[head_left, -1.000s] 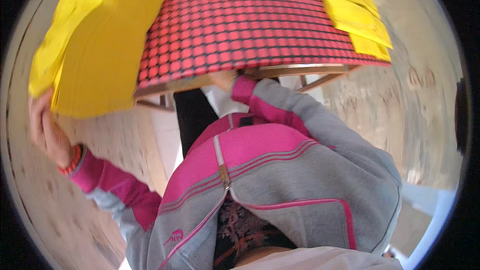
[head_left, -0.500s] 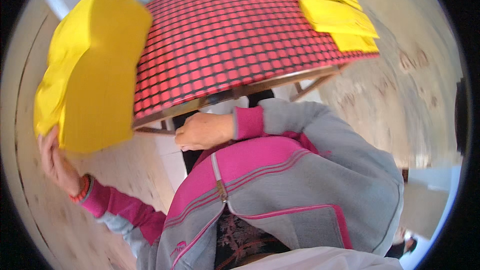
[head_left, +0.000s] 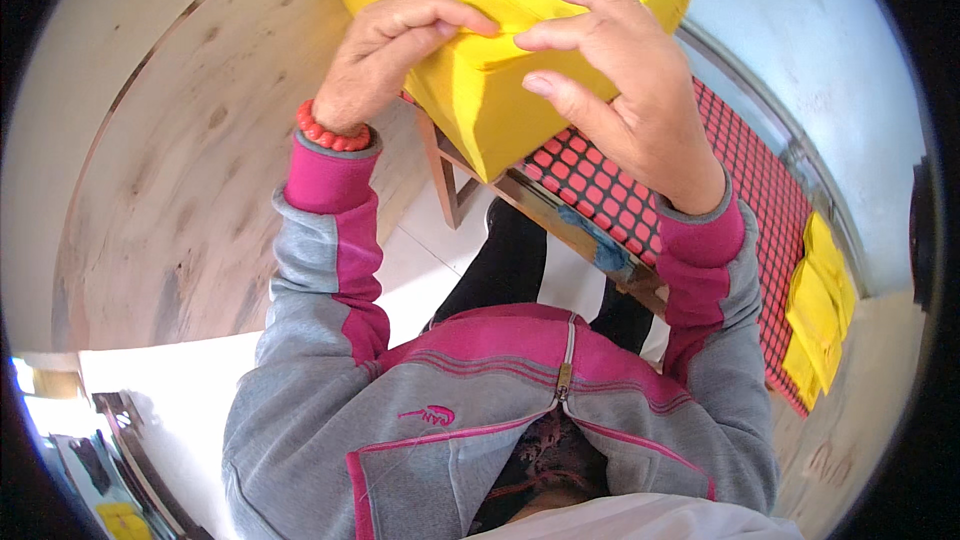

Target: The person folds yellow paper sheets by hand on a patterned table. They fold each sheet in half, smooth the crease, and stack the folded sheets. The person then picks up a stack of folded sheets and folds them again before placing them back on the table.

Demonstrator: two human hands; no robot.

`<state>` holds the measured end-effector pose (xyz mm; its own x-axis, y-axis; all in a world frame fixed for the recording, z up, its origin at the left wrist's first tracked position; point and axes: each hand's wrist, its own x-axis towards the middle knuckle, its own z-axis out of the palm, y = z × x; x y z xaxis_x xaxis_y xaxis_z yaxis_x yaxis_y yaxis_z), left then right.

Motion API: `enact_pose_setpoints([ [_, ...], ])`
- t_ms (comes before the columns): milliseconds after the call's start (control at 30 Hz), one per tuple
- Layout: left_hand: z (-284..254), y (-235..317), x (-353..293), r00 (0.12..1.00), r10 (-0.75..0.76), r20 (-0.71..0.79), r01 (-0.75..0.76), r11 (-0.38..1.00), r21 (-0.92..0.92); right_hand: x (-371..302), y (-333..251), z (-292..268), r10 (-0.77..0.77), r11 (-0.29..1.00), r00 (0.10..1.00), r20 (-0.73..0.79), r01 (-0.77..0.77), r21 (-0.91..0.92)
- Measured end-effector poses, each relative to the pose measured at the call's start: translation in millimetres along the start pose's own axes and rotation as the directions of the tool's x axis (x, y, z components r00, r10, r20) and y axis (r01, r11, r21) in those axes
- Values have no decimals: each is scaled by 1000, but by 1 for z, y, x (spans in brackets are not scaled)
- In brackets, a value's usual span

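Left hand (head_left: 385, 55) fingers pinch yellow stack (head_left: 500, 90); right hand (head_left: 620, 70) fingers spread on it.

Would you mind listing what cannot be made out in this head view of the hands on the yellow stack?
- Yellow stack: its top is cut off by the upper edge; the left hand and right hand cover part of it, so the sheets cannot be counted.
- Checked table: its near end is hidden under the stack.
- Yellow pieces at the right: squeezed by the fisheye rim; too small to count.
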<state>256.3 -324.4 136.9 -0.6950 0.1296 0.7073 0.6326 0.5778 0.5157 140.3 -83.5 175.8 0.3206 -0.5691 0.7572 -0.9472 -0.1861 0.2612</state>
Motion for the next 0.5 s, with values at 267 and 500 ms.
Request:
enact_pose_setpoints([
  [267, -3, -12, -5, 1000, -23, 6, 23, 998, -59, 0, 16, 49, 154, 956, 986, 56, -163, 245],
  [500, -5, -11, -6, 1000, -15, -3, 15, 997, -69, -2, 14, 57, 276, 874, 961, 16, -257, 412],
])
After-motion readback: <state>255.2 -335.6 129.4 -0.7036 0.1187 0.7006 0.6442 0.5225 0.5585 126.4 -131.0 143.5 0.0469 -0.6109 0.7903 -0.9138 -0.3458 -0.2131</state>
